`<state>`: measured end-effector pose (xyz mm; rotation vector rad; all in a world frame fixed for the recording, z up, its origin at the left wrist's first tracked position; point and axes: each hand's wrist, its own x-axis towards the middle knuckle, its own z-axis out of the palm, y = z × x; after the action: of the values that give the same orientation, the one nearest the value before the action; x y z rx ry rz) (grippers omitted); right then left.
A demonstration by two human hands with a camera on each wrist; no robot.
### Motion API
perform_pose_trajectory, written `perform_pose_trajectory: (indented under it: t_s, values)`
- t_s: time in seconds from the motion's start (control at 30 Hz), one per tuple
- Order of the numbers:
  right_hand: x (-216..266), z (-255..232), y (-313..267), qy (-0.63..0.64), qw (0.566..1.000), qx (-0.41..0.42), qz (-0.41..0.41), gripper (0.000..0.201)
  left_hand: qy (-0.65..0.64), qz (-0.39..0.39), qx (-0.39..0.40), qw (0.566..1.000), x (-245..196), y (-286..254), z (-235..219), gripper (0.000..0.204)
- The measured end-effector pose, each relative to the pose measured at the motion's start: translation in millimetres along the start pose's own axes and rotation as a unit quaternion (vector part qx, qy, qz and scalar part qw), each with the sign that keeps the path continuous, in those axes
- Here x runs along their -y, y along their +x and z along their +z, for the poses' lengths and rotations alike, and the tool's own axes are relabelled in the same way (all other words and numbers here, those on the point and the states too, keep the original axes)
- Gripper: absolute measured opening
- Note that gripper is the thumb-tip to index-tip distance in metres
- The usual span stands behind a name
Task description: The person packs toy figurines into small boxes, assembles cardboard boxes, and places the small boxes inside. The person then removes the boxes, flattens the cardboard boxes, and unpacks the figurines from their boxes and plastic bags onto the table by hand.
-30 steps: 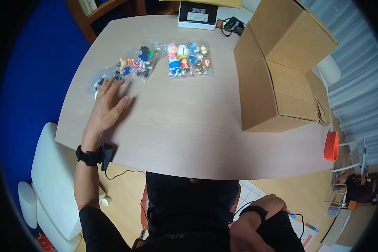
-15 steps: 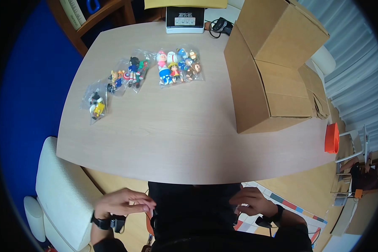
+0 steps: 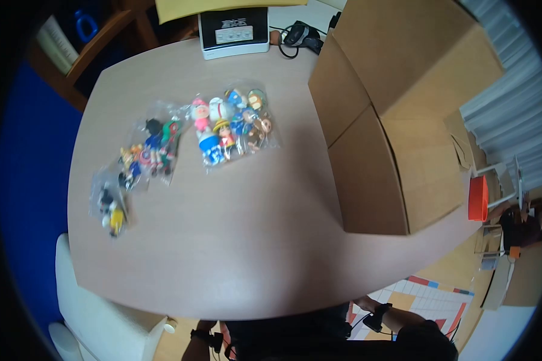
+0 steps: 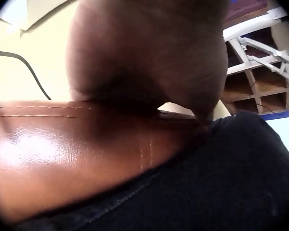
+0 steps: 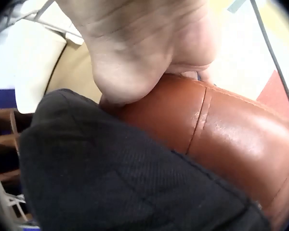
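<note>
Two hands: left hand and right hand touched a glossy brown leather seat; fingers mostly hidden, grip could not be told.
Seat: lay beside black cloth; its stitched edge ran crosswise in the left wrist view.
Pale wooden table: transparent bags of colourful figures lay well back from the near edge, a brown cardboard box stood rightward.
Lettering: was unreadable on the black-and-white device by the far edge.

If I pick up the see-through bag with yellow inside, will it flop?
The clear bag will probably flop, since its plastic looks thin and wrinkled. It might feel slippery, because the plastic looks smooth and shiny. The stuff inside looks small beside the cardboard box, so it's likely light.
</note>
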<state>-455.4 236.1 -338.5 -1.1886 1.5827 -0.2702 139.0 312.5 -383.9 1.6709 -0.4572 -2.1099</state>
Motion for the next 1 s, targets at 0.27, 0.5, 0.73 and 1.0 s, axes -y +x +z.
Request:
perform_pose_trajectory:
  t_s: [0.27, 0.5, 0.73, 1.0]
  values:
    - [36.8, -15.0, 35.9, -0.095, 0.992, 0.075, 0.037, 0.035, 0.084, -0.020, 0.017, 0.996, -64.0, 18.5, -29.9, 0.041]
    - [49.0, -43.7, 37.6, -0.181, 0.970, 0.160, 0.038, 0.036, 0.143, -0.013, 0.018, 0.989, -85.8, -10.2, -14.5, 0.040]
    - [50.9, -1.8, 68.4, -0.218, 0.962, 0.161, -0.015, 0.037, 0.285, 0.068, 0.022, 0.956, -157.1, 2.0, -58.1, 0.039]
    - [39.3, 63.4, 46.9, -0.272, 0.949, 0.149, -0.056, 0.038, 0.431, 0.164, 0.042, 0.886, -190.4, -23.7, -98.0, 0.037]
